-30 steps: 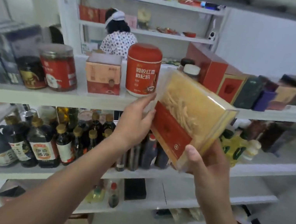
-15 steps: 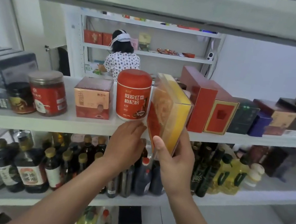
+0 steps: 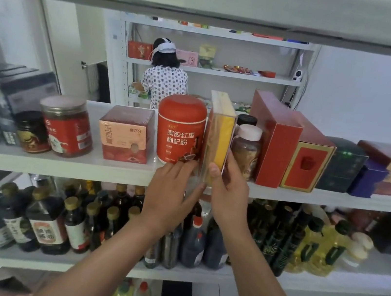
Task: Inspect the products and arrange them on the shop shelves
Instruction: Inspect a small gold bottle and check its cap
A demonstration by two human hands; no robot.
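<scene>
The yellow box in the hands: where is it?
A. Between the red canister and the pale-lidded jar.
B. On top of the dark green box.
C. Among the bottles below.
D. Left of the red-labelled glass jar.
A: the yellow box stands on edge, red canister at its left, pale-lidded jar at its right.

Yellow clear-cased box [image 3: 218, 138], red canister [image 3: 179, 130], white shelf [image 3: 58, 164]

Clear-cased yellow and red box [image 3: 217, 138], standing upright on edge on the shelf [image 3: 108, 172], narrow side facing out, just right of the red canister [image 3: 180, 130], touching it
</scene>
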